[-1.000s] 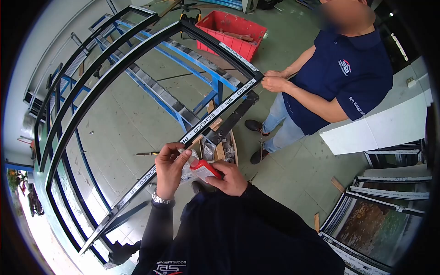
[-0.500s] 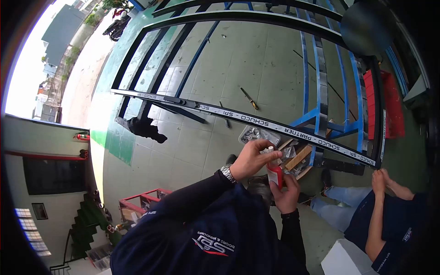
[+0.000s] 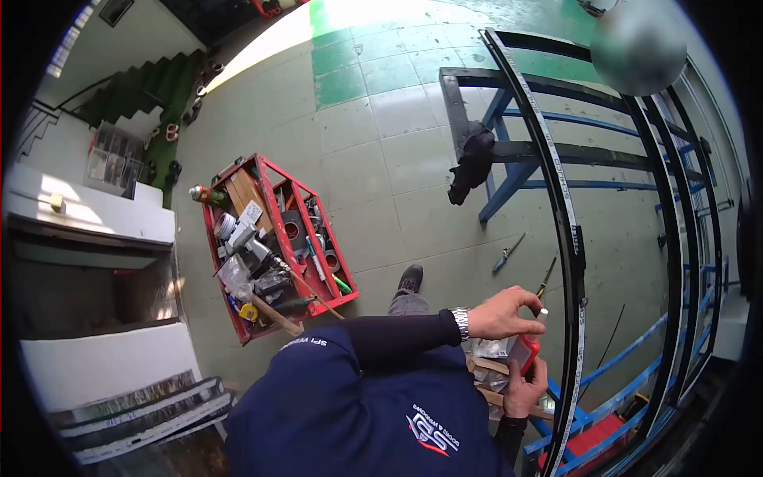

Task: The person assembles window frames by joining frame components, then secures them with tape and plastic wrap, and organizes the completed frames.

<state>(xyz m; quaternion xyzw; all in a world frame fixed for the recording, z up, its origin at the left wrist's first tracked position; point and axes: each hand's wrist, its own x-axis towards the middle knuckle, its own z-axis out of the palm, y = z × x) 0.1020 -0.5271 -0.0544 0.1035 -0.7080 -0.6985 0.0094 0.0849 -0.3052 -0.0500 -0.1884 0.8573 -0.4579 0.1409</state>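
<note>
My left hand, with a metal watch at the wrist, has its thumb and finger closed round the small white cap of a red bottle. Just below it, my right hand is wrapped round the red bottle, which has a pale label. Both hands are close to the left side of a long black frame bar with white printed tape along it.
At left, a red tool tray holds tools, tape rolls and a spray can. Blue and black stands support the frames at right; a black cloth hangs there. Screwdrivers lie on the tiled floor.
The view has swung left, bringing the tool tray fully into sight and the co-worker out of view. Both hands still hold the bottle and its cap.
</note>
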